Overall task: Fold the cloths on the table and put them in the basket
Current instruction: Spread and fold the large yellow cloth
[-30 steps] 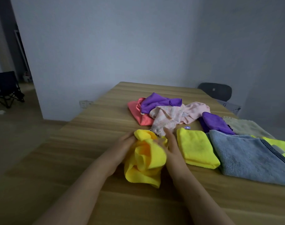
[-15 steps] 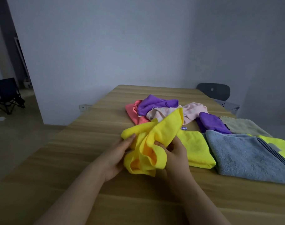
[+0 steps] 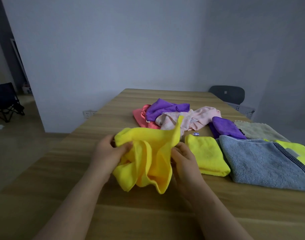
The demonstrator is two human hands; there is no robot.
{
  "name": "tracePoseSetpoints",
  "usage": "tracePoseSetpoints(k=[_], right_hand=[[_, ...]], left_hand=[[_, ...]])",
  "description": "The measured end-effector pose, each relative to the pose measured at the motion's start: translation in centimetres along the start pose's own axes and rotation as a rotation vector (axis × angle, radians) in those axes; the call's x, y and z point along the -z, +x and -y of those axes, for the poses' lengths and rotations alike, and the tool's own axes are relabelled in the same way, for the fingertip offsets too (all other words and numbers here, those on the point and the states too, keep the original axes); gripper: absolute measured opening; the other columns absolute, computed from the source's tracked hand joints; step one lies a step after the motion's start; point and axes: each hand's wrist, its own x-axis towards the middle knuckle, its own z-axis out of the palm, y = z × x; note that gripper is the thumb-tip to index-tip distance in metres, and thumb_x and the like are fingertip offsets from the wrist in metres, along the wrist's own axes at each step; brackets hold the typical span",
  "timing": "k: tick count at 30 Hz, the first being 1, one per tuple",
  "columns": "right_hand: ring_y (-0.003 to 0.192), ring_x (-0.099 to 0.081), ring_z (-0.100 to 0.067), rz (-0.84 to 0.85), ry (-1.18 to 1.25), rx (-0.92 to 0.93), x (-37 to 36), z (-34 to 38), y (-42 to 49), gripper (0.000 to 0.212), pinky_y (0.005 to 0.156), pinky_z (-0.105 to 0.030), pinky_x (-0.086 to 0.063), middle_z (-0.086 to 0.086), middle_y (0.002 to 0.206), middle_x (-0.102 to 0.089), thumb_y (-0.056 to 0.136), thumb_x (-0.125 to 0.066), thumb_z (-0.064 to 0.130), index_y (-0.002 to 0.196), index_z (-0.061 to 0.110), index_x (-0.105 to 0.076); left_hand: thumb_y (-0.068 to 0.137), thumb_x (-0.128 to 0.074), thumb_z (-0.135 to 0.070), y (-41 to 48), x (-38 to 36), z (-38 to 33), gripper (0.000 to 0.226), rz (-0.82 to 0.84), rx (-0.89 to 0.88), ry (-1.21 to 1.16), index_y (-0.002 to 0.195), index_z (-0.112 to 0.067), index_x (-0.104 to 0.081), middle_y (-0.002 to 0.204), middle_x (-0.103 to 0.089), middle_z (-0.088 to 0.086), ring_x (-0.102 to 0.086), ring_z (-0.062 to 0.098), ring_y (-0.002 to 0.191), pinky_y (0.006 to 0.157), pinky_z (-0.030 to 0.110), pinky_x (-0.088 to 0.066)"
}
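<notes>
A crumpled yellow cloth [image 3: 148,158] hangs just above the wooden table [image 3: 70,170], held between both hands. My left hand [image 3: 108,151] pinches its upper left edge. My right hand [image 3: 183,158] grips its right edge, and one corner sticks up above that hand. A folded yellow-green cloth [image 3: 206,155] lies to the right. Beyond it is a heap of unfolded cloths: coral [image 3: 139,116], purple [image 3: 163,109] and pale pink [image 3: 200,118]. No basket is in view.
On the right lie a grey-blue towel [image 3: 262,163], a second purple cloth [image 3: 224,129], a beige cloth [image 3: 257,130] and a neon yellow cloth [image 3: 299,149]. A dark chair [image 3: 228,94] stands behind the table's far right corner. A folding chair [image 3: 4,101] stands far left.
The yellow cloth has been lifted off the table and spread wider. My left hand moved left along its top edge and my right hand shifted right.
</notes>
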Motion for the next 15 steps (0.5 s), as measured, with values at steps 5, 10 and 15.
tracePoseSetpoints(k=[5,10,15], right_hand=[[0.087,-0.058,-0.021,-0.168,-0.072,0.072,0.0,-0.3,0.2,0.01,0.074,-0.038,-0.049,-0.006,0.101,-0.059,0.091,-0.053,0.022,0.098,0.029,-0.052],[0.117,-0.043,-0.007,-0.163,-0.72,0.56,0.3,-0.5,-0.6,0.052,0.098,-0.031,-0.037,0.026,0.117,-0.047,0.067,-0.045,0.057,0.116,0.043,-0.046],[0.136,-0.024,-0.01,0.227,-1.475,0.301,0.0,-1.6,-0.8,0.051,0.109,-0.033,-0.016,0.017,0.142,-0.039,0.086,-0.047,0.052,0.136,0.041,-0.039]], left_hand=[[0.078,-0.072,-0.036,1.2,1.1,1.2,0.055,-0.043,0.077,0.021,0.127,-0.02,-0.051,0.118,-0.057,0.003,-0.056,0.026,0.107,0.092,0.041,-0.047],[0.08,-0.073,-0.015,1.0,0.5,1.8,0.073,0.337,0.09,-0.051,0.139,-0.037,-0.035,0.144,-0.043,0.004,-0.048,0.023,0.124,0.102,0.046,-0.043],[0.081,-0.066,-0.001,1.1,0.7,2.5,0.062,0.213,-0.044,0.29,0.131,-0.033,-0.047,0.132,-0.051,0.004,-0.052,0.02,0.107,0.087,0.032,-0.044]])
